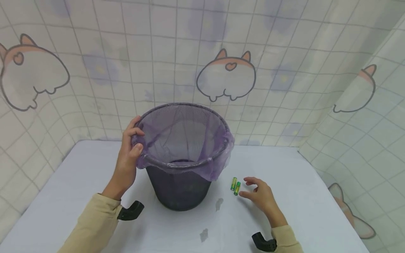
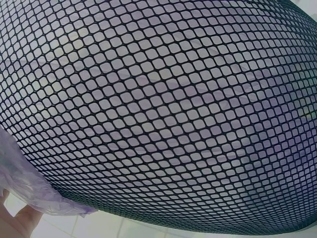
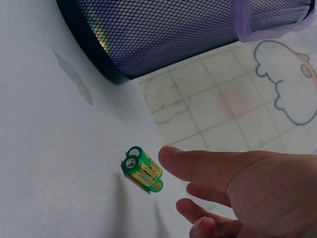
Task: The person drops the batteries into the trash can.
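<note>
Together, two batteries (image 1: 237, 188) near the bin (image 1: 178, 191).

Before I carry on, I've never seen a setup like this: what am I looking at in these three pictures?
There's no machine: someone in beige sleeves works bare-handed. The head picture looks forward and down; the other two look from each wrist.

On the white tabletop stands a dark mesh bin with a purple liner; two green-and-yellow batteries lie to its right.

The left hand grips the bin at its lined edge, so that wrist's picture is mostly mesh. The right hand is beside the batteries, holding nothing.
</note>
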